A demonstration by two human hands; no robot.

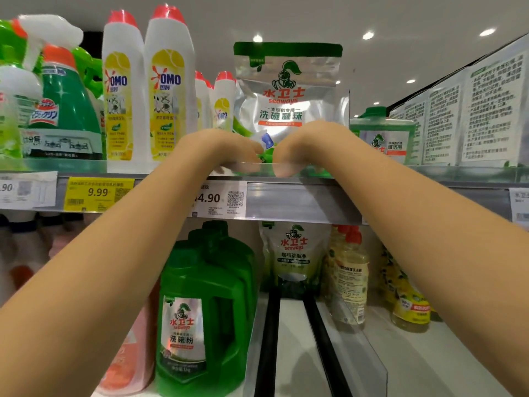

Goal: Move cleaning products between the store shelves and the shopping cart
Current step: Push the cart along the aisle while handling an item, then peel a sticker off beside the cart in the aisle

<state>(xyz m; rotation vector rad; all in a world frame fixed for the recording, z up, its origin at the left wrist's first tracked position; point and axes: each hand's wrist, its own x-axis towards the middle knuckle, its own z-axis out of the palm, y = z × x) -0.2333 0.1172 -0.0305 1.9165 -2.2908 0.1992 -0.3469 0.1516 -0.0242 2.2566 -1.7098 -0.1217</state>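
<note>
One silver pouch point(287, 90) of dishwasher pods is being held on the upper shelf point(300, 202), just behind the clear front rail point(429, 173). It is being gripped at its lower edge by both hands: the left hand point(229, 147) is curled over the lower left corner, and the right hand point(303, 144) over the lower right. The fingers are bent downward, narrow and close together, with only a small gap between the two hands. The fingertips are being blurred by the clear rail, so the exact pinch cannot be made out.

The pouch is being flanked closely on both sides. Small white bottles with red caps point(220, 101) are standing just beside its left edge, and two taller white OMO bottles point(169, 87) are standing further left, next to a green spray bottle point(65, 104). A green jug point(383, 136) is touching or nearly touching the pouch's right edge, and white printed boxes point(472, 110) are stacked beyond it.

The pouch is being kept upright, its long axis vertical, its green top band uppermost and its printed face turned toward the camera.

Price tags point(97, 193) are being displayed along the shelf edge. On the lower shelf, large green jugs point(206, 305), a smaller pouch point(294, 253) and yellow bottles point(349, 276) are being stocked.
</note>
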